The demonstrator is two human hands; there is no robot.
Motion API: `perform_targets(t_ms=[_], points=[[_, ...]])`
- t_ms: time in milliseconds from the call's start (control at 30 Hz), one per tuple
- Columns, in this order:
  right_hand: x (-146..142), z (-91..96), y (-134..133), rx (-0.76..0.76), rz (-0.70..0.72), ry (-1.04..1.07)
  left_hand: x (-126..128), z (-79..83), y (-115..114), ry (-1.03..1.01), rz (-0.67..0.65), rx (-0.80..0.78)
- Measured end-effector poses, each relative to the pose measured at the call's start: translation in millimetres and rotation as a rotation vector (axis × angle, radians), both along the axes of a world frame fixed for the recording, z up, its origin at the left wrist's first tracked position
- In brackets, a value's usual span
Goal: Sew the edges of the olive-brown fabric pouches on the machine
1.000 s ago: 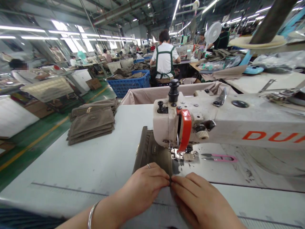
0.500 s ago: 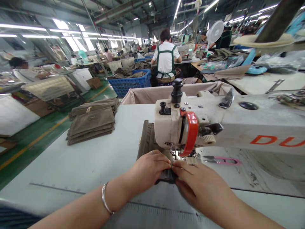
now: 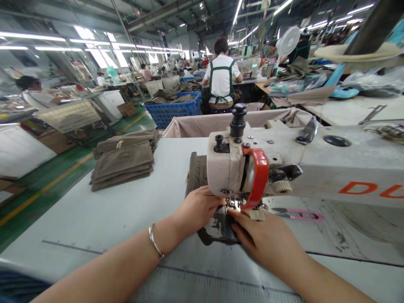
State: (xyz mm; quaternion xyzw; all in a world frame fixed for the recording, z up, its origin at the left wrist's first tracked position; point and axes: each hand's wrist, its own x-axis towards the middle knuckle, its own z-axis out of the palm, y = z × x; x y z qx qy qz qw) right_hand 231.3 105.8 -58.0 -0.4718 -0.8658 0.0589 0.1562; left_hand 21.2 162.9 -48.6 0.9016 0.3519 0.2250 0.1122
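— Left hand [image 3: 197, 208] and right hand [image 3: 265, 240], what're they up to?
— Both pinched onto the olive fabric panel [image 3: 196, 172], fingertips meeting right under the head of the sewing machine [image 3: 315, 164]. Panel's flat on the table [image 3: 110, 219], running back beneath the machine.
— Anything else nearby?
— Pink thread snips [image 3: 299, 215] on the tabletop near the right hand, and a stack of olive bags [image 3: 123, 162] well off to the left.

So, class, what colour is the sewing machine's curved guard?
Red. The guard shows best in the head view.
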Motion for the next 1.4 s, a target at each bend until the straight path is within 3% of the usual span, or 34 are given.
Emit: perform_targets(t_ms=[400,533,633,767,867,1133,1400], points=[[-2,-2.7,1,0.041,-0.010,0.022,0,-7.3,5,0.006,0.043,0.027],[1,-2.6,0,0.047,0.028,0.047,-3,3.4,-5,0.055,0.129,0.028],[5,-4.0,-1,0.039,0.068,0.095,-7,19.9,-28,0.177,0.163,-0.048],[11,-5.7,-3,0.008,0.126,0.144,-7,35.5,-69,0.281,0.096,-0.196],[14,-4.5,-4,-0.006,0.168,0.148,-5,34.3,-85,0.287,0.055,-0.206],[14,4.5,-9,-0.049,0.256,0.061,2,25.9,-90,0.229,-0.009,-0.141],[15,-1.3,-11,0.002,0.260,0.075,6,22.6,-96,0.160,-0.093,-0.024]])
